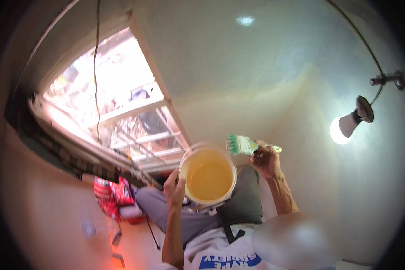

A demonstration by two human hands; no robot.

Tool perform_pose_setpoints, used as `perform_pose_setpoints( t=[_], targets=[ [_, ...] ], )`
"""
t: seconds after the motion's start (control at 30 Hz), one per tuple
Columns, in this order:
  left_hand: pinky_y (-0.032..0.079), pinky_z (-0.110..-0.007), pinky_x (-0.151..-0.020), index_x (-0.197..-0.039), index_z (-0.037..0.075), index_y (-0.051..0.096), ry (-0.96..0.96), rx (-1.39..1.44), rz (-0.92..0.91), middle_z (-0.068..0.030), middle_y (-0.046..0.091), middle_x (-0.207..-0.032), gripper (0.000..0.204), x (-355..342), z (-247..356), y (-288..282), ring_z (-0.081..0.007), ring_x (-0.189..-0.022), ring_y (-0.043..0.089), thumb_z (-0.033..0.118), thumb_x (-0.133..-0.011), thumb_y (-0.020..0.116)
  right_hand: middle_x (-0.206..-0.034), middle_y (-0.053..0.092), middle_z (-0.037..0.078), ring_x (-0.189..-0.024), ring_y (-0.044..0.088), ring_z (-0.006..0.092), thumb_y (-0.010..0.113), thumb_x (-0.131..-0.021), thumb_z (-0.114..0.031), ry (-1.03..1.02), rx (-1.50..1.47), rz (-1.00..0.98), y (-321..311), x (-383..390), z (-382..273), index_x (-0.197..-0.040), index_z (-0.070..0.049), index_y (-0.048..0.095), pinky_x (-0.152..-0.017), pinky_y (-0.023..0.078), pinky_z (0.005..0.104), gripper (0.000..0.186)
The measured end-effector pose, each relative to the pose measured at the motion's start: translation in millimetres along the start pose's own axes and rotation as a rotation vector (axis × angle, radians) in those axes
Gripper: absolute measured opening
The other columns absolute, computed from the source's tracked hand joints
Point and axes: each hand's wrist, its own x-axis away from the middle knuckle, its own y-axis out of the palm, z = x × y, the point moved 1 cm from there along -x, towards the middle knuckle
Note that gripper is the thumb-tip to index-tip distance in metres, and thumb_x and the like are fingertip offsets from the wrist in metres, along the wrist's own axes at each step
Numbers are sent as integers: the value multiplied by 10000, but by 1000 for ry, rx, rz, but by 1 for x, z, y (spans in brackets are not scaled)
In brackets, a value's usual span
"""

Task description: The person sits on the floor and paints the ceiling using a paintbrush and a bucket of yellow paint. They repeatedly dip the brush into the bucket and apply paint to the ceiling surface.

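My left hand (174, 189) grips a white bucket (232, 181) by its left side, fingers closed on the wall and rim. Inside the bucket lies a yellowish liquid (209, 179). To the right, my right hand (266, 160) is closed around the handle of a paintbrush (241, 144). The brush has green bristles pointing left and a handle end showing past my fingers. It is held apart from the bucket, a little above and right of the rim. Both hands are over my legs, in front of a pale wall (238, 103).
A window (135, 117) with a white frame is at the left, with a cord (96, 67) hanging before it. A lit bulb (342, 130) hangs from a wire at the right. Red packages (121, 191) lie at the lower left. A blurred pale shape (297, 240) covers the lower right.
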Motion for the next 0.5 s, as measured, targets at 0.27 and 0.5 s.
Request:
perform_pose_setpoints(
  t=[0.27,0.5],
  targets=[
    [435,-215,-648,-1127,-58,669,13,140,6,-19,643,-862,381,42,-47,-30,-80,-713,550,6,-791,500,-1176,605,124,-1003,653,214,621,-951,-267,-591,-133,-40,43,-89,-66,-1295,-59,487,-823,579,393,424],
    [483,-344,-860,-1278,1,606,-77,121,77,-114,679,-1140,369,58,-87,-35,-205,-999,607,199,-972,550,-1123,625,178,-1014,670,291,618,-937,-200,-1199,-115,51,119,-156,-219,-1255,15,478,-835,587,425,409]
  ],
)
